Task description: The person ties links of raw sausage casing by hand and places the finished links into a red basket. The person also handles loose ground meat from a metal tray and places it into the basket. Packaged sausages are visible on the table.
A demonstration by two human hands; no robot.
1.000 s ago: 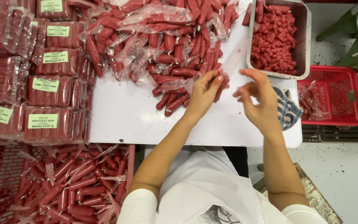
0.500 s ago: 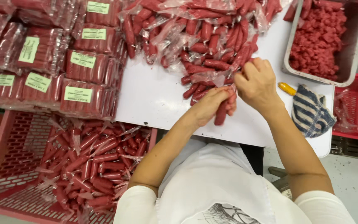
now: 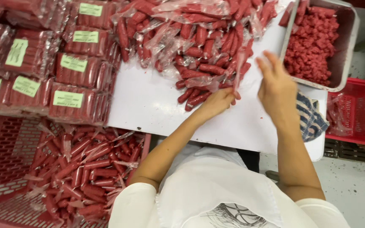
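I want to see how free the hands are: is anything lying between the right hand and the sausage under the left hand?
Nothing solid does. The left hand rests on a red sausage; the right hand is raised beside it, with only bare white table and a clear wrapper strip between.

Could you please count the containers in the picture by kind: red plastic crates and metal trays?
Red plastic slotted crates: 2, one at lower left and one at right
Rectangular metal tray of red meat pieces: 1
Total: 3
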